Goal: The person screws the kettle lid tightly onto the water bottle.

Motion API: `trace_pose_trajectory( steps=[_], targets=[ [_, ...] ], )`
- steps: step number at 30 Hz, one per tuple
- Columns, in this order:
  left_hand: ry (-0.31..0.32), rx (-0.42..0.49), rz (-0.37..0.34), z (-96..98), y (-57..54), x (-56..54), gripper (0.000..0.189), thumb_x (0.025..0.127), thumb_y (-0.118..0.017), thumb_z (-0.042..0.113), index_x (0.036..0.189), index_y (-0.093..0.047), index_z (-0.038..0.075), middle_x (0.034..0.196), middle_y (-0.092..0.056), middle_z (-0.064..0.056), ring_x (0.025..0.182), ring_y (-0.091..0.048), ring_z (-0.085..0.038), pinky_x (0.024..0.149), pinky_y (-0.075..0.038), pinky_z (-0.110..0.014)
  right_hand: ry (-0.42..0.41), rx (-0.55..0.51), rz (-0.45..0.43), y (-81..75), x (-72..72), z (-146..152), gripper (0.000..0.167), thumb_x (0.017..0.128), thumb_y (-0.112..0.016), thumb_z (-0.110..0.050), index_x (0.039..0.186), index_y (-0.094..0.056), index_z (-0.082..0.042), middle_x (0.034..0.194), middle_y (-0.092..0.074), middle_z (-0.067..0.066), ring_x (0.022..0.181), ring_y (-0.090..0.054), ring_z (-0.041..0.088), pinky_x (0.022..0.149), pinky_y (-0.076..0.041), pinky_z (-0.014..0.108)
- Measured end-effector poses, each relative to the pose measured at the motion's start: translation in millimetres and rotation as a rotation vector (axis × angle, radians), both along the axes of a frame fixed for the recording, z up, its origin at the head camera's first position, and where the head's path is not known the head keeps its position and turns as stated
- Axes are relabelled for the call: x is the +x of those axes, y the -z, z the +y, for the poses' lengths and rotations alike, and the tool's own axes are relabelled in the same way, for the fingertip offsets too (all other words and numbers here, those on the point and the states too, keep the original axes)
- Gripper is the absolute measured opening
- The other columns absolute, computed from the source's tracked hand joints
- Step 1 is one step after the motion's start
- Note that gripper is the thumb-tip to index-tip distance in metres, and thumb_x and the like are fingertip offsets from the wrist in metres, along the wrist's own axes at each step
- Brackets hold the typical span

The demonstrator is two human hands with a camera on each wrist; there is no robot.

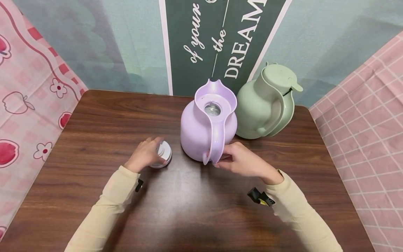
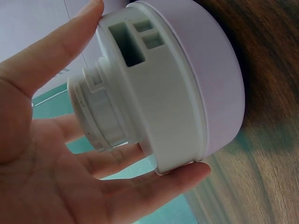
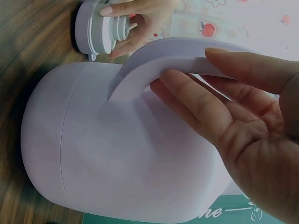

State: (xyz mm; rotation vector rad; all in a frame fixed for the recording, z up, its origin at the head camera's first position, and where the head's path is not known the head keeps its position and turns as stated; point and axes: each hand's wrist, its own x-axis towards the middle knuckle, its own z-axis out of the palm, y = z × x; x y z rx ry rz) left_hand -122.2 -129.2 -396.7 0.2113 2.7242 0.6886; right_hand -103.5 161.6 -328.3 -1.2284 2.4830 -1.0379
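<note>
A light purple thermos jug (image 1: 196,134) stands upright on the table with its mouth uncovered, showing the silvery inside. My right hand (image 1: 247,162) holds its handle (image 1: 217,140) near the lower end; in the right wrist view the thumb and fingers (image 3: 187,95) pinch the handle from both sides. To the left of the jug, its lid (image 1: 165,153) lies upside down on the table, purple top downward and white-grey threaded stopper (image 2: 100,109) upward. Around the lid's sides my left hand (image 1: 145,154) has thumb and fingers, gripping it.
A pale green thermos jug (image 1: 258,108) with its lid on stands behind and to the right of the purple one, close beside it. Behind the brown wooden table (image 1: 189,217) hangs a lettered backdrop (image 1: 201,45). Patterned cloths flank both sides.
</note>
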Motion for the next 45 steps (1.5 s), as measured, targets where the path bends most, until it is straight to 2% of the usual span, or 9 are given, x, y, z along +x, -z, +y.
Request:
trace_pose_trajectory(
  steps=[8, 15, 18, 22, 25, 29, 37, 45],
  targets=[
    [-0.001, -0.006, 0.003, -0.1, 0.9, 0.7, 0.084, 0.061, -0.083, 0.021, 0.132, -0.043, 0.002, 0.121, -0.046, -0.033, 0.107, -0.043, -0.052, 0.087, -0.036, -0.055, 0.006, -0.013, -0.073, -2.6, -1.1, -1, 0.017, 0.076, -0.070, -0.001, 0.093, -0.068, -0.002, 0.082, -0.066, -0.002, 0.076, -0.058, 0.004, 0.070, -0.049, 0.023],
    [0.008, -0.015, 0.018, 0.4, 0.3, 1.0, 0.085, 0.060, -0.084, 0.022, 0.132, -0.044, 0.003, 0.120, -0.047, -0.033, 0.108, -0.043, -0.052, 0.088, -0.035, -0.056, 0.015, -0.005, -0.092, -3.4, -1.5, -1, 0.015, 0.075, -0.071, -0.002, 0.089, -0.067, -0.001, 0.080, -0.066, -0.001, 0.074, -0.059, 0.004, 0.068, -0.049, 0.023],
    [0.008, -0.034, 0.026, 0.4, 0.5, 1.0, 0.087, 0.058, -0.086, 0.024, 0.131, -0.044, 0.002, 0.119, -0.047, -0.033, 0.105, -0.045, -0.052, 0.086, -0.037, -0.056, 0.017, -0.001, -0.095, -3.3, -1.6, -1, 0.014, 0.076, -0.070, -0.002, 0.090, -0.067, -0.001, 0.080, -0.066, -0.001, 0.074, -0.059, 0.004, 0.069, -0.049, 0.023],
    [-0.010, -0.071, -0.003, 2.1, -1.5, 0.8, 0.089, 0.057, -0.086, 0.027, 0.132, -0.043, 0.004, 0.120, -0.046, -0.032, 0.102, -0.045, -0.053, 0.080, -0.040, -0.057, 0.018, 0.005, -0.097, -3.6, -1.2, -1, 0.015, 0.076, -0.070, -0.003, 0.091, -0.067, -0.002, 0.081, -0.067, -0.001, 0.075, -0.059, 0.005, 0.070, -0.049, 0.023],
    [-0.019, -0.096, -0.033, 4.6, -4.4, 0.9, 0.087, 0.058, -0.085, 0.028, 0.131, -0.044, 0.006, 0.120, -0.046, -0.031, 0.100, -0.044, -0.052, 0.075, -0.041, -0.058, 0.016, 0.009, -0.088, -3.6, -1.2, -1, 0.015, 0.076, -0.071, -0.004, 0.090, -0.067, -0.002, 0.081, -0.067, -0.002, 0.075, -0.058, 0.005, 0.070, -0.049, 0.023],
    [-0.013, -0.113, -0.035, 7.1, -7.3, 1.5, 0.078, 0.060, -0.084, 0.025, 0.126, -0.047, 0.007, 0.115, -0.049, -0.029, 0.095, -0.045, -0.050, 0.070, -0.043, -0.056, 0.010, 0.012, -0.066, -2.8, -1.9, 0, 0.014, 0.077, -0.071, -0.004, 0.090, -0.067, -0.004, 0.080, -0.066, -0.003, 0.074, -0.057, 0.004, 0.069, -0.048, 0.023],
    [-0.020, -0.098, -0.027, 8.9, -9.3, 1.4, 0.069, 0.060, -0.079, 0.019, 0.120, -0.048, 0.003, 0.109, -0.049, -0.028, 0.090, -0.045, -0.050, 0.067, -0.044, -0.054, 0.005, 0.019, -0.045, -2.9, -2.8, 1, 0.012, 0.077, -0.071, -0.005, 0.088, -0.067, -0.006, 0.079, -0.065, -0.005, 0.074, -0.055, 0.004, 0.069, -0.047, 0.024],
    [-0.036, -0.025, 0.028, 5.2, -11.8, -1.7, 0.074, 0.060, -0.075, 0.015, 0.125, -0.043, 0.000, 0.111, -0.047, -0.032, 0.091, -0.045, -0.051, 0.074, -0.041, -0.053, -0.007, 0.012, -0.038, -3.0, -4.1, 1, 0.013, 0.077, -0.071, -0.005, 0.090, -0.068, -0.008, 0.081, -0.065, -0.008, 0.074, -0.055, 0.004, 0.069, -0.047, 0.024]
  ],
)
